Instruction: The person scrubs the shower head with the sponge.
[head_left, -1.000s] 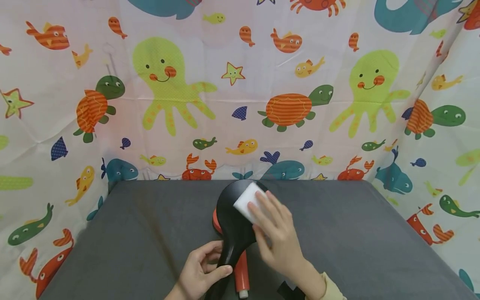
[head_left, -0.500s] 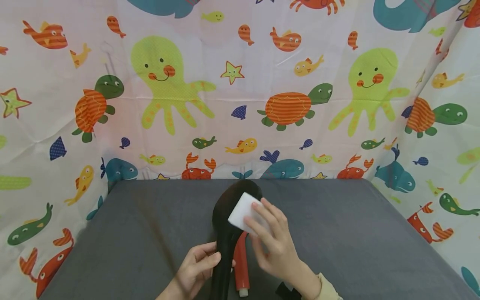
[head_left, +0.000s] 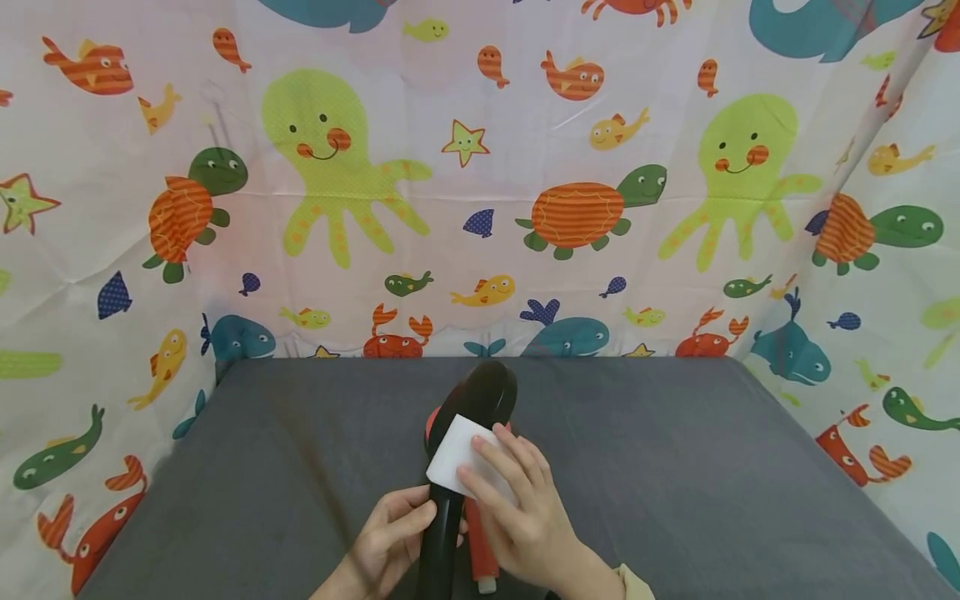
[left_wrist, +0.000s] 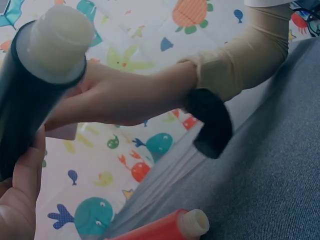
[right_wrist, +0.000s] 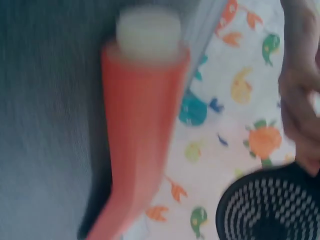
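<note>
The largest item is the patterned curtain [head_left: 442, 242], which stands beyond the black shower head and carries printed sea animals. The grey table [head_left: 675, 483] extends beneath the black shower head.

The black shower head [head_left: 444, 525] is the reference item. It is held above the table, between the two hands. Its long axis runs from the near edge of the head view to the far side, with the round end farthest from the person and leaning slightly to the right. The right wrist view shows small holes across the face of the round end.

The red shower head [head_left: 480, 546] lies on the table, below the black shower head and partly hidden by it; its handle shows just to the right and runs in nearly the same direction.

The right hand [head_left: 528, 508] is to the right of the black shower head, its fingers extended over the sponge and gripping it. The thumb is hidden. The left hand [head_left: 393, 533] is to the left and is the nearer hand: its fingers are curled directly round the handle.

The white sponge [head_left: 456, 454] overlies the neck, between handle and round end; firmness of contact cannot be determined.

The threaded end [left_wrist: 62, 37] terminates the handle.
</note>
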